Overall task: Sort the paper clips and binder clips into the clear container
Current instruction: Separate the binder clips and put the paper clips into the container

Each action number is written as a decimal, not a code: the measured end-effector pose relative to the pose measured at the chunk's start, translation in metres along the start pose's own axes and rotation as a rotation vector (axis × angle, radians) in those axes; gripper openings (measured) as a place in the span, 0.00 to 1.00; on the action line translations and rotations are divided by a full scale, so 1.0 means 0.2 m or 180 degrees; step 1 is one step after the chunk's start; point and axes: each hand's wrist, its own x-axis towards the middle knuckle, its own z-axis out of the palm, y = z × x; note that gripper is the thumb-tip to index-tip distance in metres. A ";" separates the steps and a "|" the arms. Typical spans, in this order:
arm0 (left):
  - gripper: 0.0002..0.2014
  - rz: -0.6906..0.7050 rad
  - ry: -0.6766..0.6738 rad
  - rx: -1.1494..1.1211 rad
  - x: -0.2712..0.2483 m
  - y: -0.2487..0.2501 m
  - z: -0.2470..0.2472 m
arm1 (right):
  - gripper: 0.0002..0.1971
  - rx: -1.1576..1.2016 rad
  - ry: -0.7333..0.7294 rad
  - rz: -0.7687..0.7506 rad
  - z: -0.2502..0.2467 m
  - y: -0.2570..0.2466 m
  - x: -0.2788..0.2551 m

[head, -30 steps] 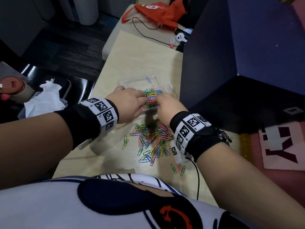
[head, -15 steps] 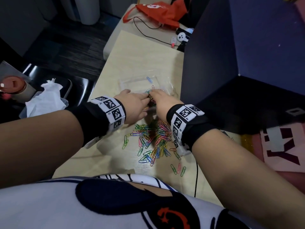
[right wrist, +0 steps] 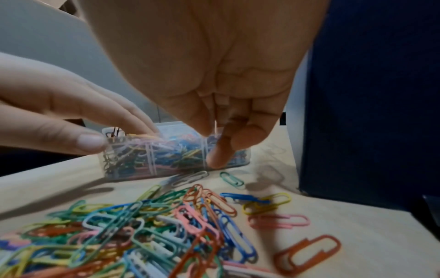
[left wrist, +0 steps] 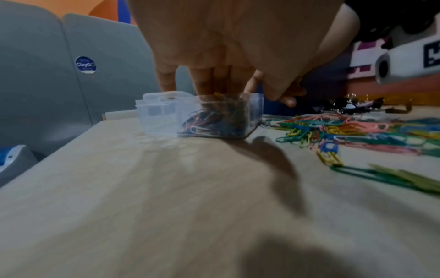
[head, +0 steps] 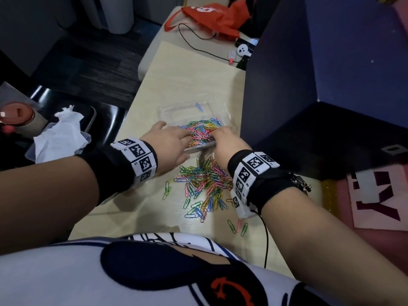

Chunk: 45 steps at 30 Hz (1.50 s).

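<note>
Over the near compartment of the clear container (head: 194, 111), both hands sit low among the paper clips already inside (head: 202, 131). The left hand (head: 170, 143) has its fingers reaching down into the heap with the thumb against the outer wall; whether those fingers pinch any clips cannot be told. The right hand (head: 227, 144) is bunched at the fingertips over the container's right end, one finger down the near wall; whether it grips clips is equally unclear. Risk, as judged: the near compartment looks heaped to the rim, so further pressing may spill clips over the near wall onto the bench (head: 176, 85); interlocked clips may lift out in chains when a hand withdraws; the light container could slide or tip under uneven pressure. Count: one container; one lone blue clip (head: 199, 106) in the far compartment; a loose pile (head: 205, 180) on the bench, near side, too tangled to number, several dozen at a judgement; three stray clips (head: 237, 226) nearest the person. No binder clips can be made out.
</note>
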 end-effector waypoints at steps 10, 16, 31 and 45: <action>0.14 0.0729 0.0688 -0.0148 -0.05 0.10 -0.01 | 0.24 0.0105 0.0100 0.0405 0.10 0.11 -0.19; 0.27 0.0557 -0.0114 -0.0240 -0.09 0.22 0.10 | 0.36 -0.0007 -0.0237 -0.0194 0.27 0.08 -0.32; 0.29 0.0981 -0.0514 -0.0351 -0.09 0.36 0.11 | 0.29 0.0116 0.0026 0.1065 0.30 0.23 -0.50; 0.34 0.0339 -0.0586 -0.0379 -0.03 0.30 0.08 | 0.40 0.0438 -0.0124 0.0490 0.32 0.19 -0.42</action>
